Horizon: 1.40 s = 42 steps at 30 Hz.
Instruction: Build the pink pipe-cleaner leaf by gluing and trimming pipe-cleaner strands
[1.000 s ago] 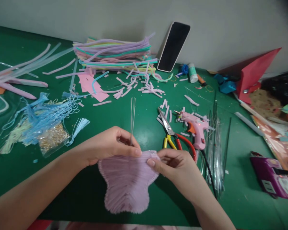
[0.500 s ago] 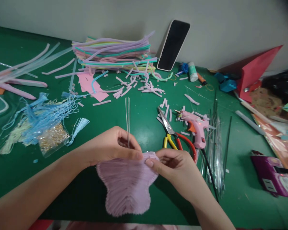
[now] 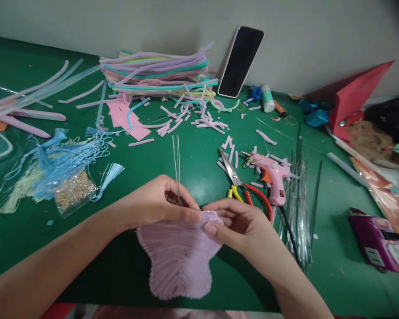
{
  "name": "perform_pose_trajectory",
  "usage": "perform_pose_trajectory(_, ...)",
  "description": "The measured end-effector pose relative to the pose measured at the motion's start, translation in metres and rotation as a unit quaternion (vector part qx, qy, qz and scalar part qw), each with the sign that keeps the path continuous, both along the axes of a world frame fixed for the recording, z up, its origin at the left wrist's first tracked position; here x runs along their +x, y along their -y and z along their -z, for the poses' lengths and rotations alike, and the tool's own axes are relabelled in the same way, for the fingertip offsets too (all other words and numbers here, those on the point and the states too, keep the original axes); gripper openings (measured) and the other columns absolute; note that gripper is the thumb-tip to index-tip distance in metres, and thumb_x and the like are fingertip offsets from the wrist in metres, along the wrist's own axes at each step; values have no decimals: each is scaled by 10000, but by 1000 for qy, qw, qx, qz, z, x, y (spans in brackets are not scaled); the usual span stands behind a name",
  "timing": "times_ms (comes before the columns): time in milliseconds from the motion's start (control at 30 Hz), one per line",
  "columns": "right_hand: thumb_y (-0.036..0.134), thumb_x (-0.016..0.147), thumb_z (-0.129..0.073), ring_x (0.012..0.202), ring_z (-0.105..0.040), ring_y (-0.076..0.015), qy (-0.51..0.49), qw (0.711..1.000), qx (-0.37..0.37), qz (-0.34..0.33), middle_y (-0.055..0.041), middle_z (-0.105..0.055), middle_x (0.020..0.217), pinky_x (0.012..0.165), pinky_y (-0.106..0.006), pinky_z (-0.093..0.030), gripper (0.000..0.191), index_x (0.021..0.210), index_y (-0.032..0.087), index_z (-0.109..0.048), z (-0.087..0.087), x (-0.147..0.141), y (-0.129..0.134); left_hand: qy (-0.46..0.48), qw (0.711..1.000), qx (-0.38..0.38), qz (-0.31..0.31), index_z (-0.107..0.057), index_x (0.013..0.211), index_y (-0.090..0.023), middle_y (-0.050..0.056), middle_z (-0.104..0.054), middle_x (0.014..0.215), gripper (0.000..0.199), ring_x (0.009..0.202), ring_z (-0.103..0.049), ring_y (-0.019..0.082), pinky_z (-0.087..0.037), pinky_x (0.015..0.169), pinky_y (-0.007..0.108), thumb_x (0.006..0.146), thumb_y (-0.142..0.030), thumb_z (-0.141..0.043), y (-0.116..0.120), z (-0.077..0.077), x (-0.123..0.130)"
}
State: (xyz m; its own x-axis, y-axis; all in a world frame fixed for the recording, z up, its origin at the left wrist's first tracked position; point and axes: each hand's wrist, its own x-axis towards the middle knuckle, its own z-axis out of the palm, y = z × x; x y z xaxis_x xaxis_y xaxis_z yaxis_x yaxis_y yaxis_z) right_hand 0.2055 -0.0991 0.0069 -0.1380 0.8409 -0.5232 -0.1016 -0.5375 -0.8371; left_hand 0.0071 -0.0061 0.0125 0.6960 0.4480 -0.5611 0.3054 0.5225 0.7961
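Note:
A pale purple, ribbed, wing-shaped piece hangs over the table's near edge, gripped at its top by both hands. My left hand pinches the upper edge between thumb and fingers. Several thin wires stick up from behind its thumb. Closed on the top right corner is my right hand, thumb in front and fingers behind. Red and yellow scissors lie partly open just beyond the right hand, beside a pink glue gun.
Behind lie bundled fuzzy stems, cut purple bits and a leaning phone. Blue tassels and a bag of gold beads are left. Loose wires and a purple device are right.
The purple piece has shifted slightly right. My right hand's fingers have moved up and left behind its top edge, nearer my left hand.

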Motion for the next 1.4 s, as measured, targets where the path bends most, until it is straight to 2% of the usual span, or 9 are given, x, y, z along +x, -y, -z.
perform_pose_trajectory(67,418,699,-799,648,-569,-88,-44,999,-22,0,0,-669,738,612,-202,-459,282,881,212,-737,-2,3,-3,8,1000,3,0,-779,751,-197,12,-721,711,148,644,-604,110,-436,585,184,641,-272,-842,1,2,-1)
perform_pose_trajectory(167,481,735,-752,585,-527,-73,-79,994,-71,7,3,-627,650,559,-186,-433,306,747,176,-744,-4,7,-8,11,1000,8,1,-779,757,-198,16,-724,717,145,652,-610,113,-440,582,182,652,-279,-837,2,5,-2)
perform_pose_trajectory(333,422,680,-811,580,-526,-79,-87,992,-88,-9,1,-636,640,556,-196,-441,249,720,183,-751,-4,10,-12,9,1000,19,-5,-775,732,-191,19,-722,702,159,638,-613,125,-447,567,195,629,-288,-847,2,1,-2)
perform_pose_trajectory(533,428,666,-818,543,-491,-78,-39,998,-41,-18,5,-641,616,487,-195,-379,232,717,209,-761,-1,9,-13,12,1000,16,1,-781,742,-199,8,-726,698,144,638,-618,114,-442,568,181,634,-271,-844,0,0,-1)
perform_pose_trajectory(733,399,719,-786,601,-548,-100,-17,999,9,-33,-22,-717,700,552,-222,-429,167,782,244,-787,1,7,-12,24,1000,18,-3,-778,722,-201,-10,-711,664,107,607,-594,85,-420,548,155,654,-259,-836,1,2,-1)
perform_pose_trajectory(1000,372,761,-740,556,-526,-104,95,989,106,-50,-19,-682,642,486,-218,-417,148,766,229,-777,-3,6,-10,13,1000,14,0,-779,723,-189,1,-710,670,108,615,-593,102,-426,551,169,650,-249,-832,0,-2,-1)
perform_pose_trajectory(1267,319,765,-717,536,-572,-109,145,977,152,-35,-23,-686,639,477,-210,-462,130,731,196,-745,-2,0,-8,19,1000,20,-3,-781,735,-183,4,-712,669,119,606,-589,90,-424,545,154,680,-282,-817,2,1,-1)
perform_pose_trajectory(1400,312,772,-710,551,-583,-111,156,977,144,-36,-15,-685,641,500,-212,-479,121,731,201,-732,-1,-1,-6,4,1000,13,1,-780,735,-180,3,-712,668,131,611,-591,85,-427,554,148,680,-293,-819,2,0,0)
